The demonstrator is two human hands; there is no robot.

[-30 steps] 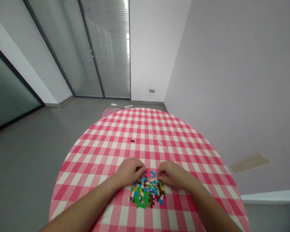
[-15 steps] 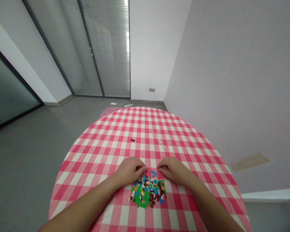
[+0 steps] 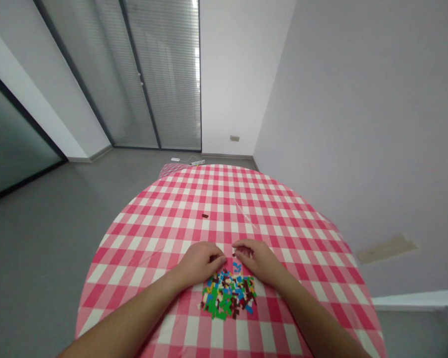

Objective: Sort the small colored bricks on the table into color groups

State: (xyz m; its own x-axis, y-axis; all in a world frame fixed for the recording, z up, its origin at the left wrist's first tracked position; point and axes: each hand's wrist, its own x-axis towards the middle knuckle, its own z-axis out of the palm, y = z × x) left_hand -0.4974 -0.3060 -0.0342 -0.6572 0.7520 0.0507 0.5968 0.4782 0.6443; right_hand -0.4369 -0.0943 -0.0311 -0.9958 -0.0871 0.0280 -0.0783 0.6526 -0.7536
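Note:
A pile of small toy building bricks in green, blue, brown, white, yellow and red lies on the table between my forearms. My left hand rests at the pile's upper left edge, its fingers curled against the thumb; whatever they hold, if anything, is hidden. Just across from it, my right hand has thumb and forefinger closed around a tiny dark brown brick. A few blue bricks lie just below the right fingertips.
The round table has a red and white checked cloth. Farther up lies a single dark brown brick. On the floor past the far edge is a white power strip. A wall stands to the right.
My right hand has moved left and slightly away from me, closer to my left hand. A tiny brown brick now shows at its fingertips. The left hand stays nearly still.

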